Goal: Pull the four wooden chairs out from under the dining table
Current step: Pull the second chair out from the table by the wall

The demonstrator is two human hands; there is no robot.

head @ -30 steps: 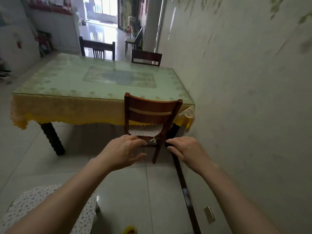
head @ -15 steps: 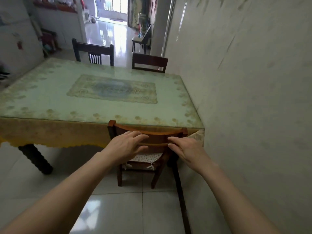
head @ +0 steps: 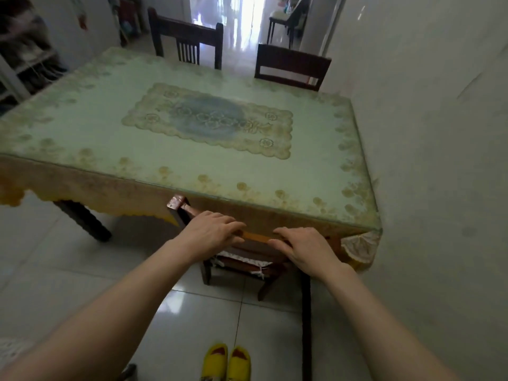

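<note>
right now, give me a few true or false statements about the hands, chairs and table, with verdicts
1. Both hands rest on the near chair's top rail. True: left hand, right hand.
2. The near chair stands clear of the table. False: it is tucked against the near edge.
3. Two chair backs show beyond the far edge. True: one slatted, one with a plain panel.
4. Plates sit on the table. False: only the patterned cloth under a clear top.

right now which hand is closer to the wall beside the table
Right. The right hand sits on the near chair's top rail toward the wall side; the left hand rests on the same rail farther from it, near the chair's left post.
</note>
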